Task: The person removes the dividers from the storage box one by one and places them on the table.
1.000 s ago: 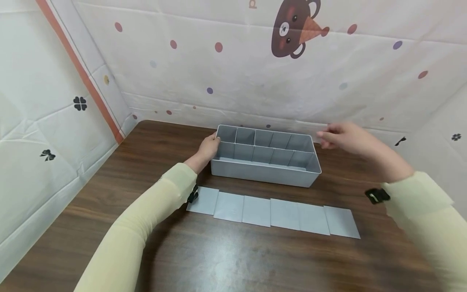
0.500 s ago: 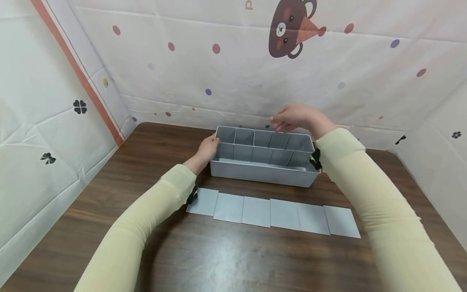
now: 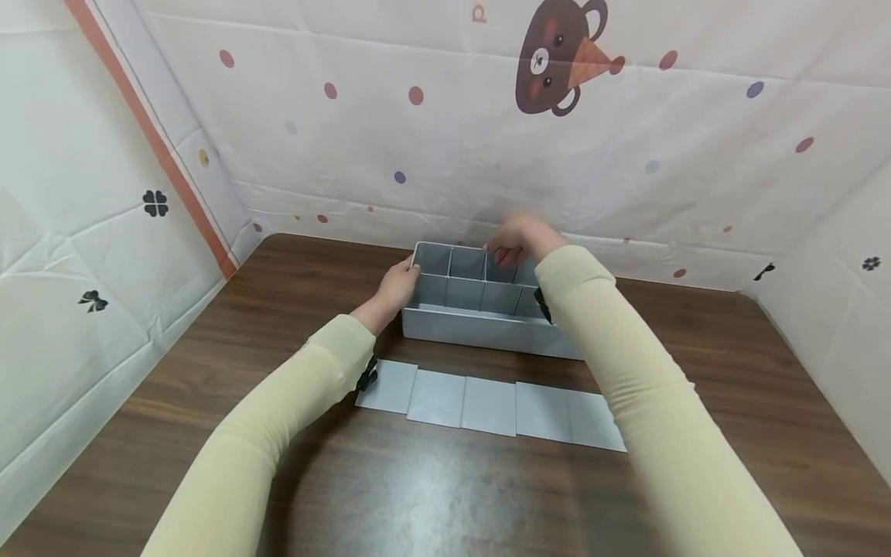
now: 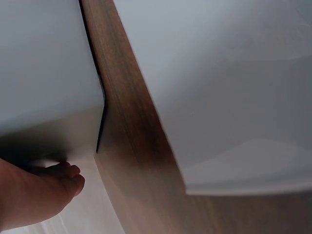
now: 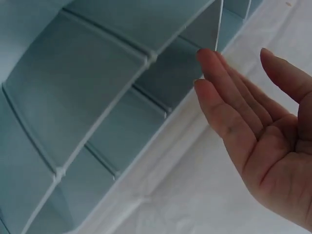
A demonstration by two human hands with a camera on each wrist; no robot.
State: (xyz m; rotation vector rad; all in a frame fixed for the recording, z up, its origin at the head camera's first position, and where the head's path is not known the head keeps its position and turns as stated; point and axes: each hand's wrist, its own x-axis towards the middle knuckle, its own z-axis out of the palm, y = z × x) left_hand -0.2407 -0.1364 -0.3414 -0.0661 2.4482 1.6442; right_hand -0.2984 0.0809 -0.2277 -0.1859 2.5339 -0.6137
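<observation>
A grey plastic organizer box (image 3: 487, 333) stands near the back of the table, its inside split by thin dividers into two rows. My left hand (image 3: 397, 286) grips the box's left end wall, thumb at the rim; in the left wrist view its fingers (image 4: 66, 178) show beside the box's end. Over the back row hovers my right hand (image 3: 524, 234), palm bare and thumb apart from the fingers in the right wrist view, fingertips right at the upper edge of a divider (image 5: 207, 29). The right forearm hides the box's right end.
In front of the box a row of several flat grey rectangular panels (image 3: 435, 398) lies on the brown wooden table (image 3: 418, 495). The right sleeve covers the row's right end. A patterned white cloth (image 3: 313, 139) hangs close behind the box.
My right hand has swept left from beyond the box's right end to above its back row. My left hand keeps its grip, and box and panels stay in place.
</observation>
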